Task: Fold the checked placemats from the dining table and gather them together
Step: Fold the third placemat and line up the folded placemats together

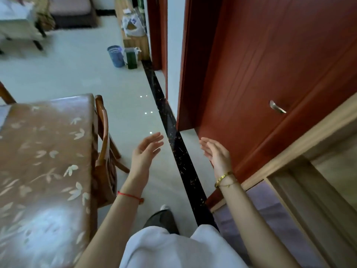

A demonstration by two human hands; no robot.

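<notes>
Head view: two bare hands raised over the floor, next to the dining table.

The left hand [144, 151] and the right hand [216, 153] are near the middle of the picture, palms turned toward each other, fingers straight and relaxed, holding nothing. A red string [129, 195] is on the left wrist and a gold bracelet [224, 178] on the right. The dining table [48, 151], under a brown cover with pale leaves, fills the 8 o'clock side. A pale patch [2, 115] lies at its edge at 9 o'clock, and I cannot tell if it is a placemat. A wooden chair [104, 144] stands against the table's right side. A black floor strip [173, 132] runs between the hands toward 12 o'clock. A red-brown door [260, 74] with a metal handle [277, 107] is at 2 o'clock, and a blue bin [116, 56] at 11 o'clock.
</notes>
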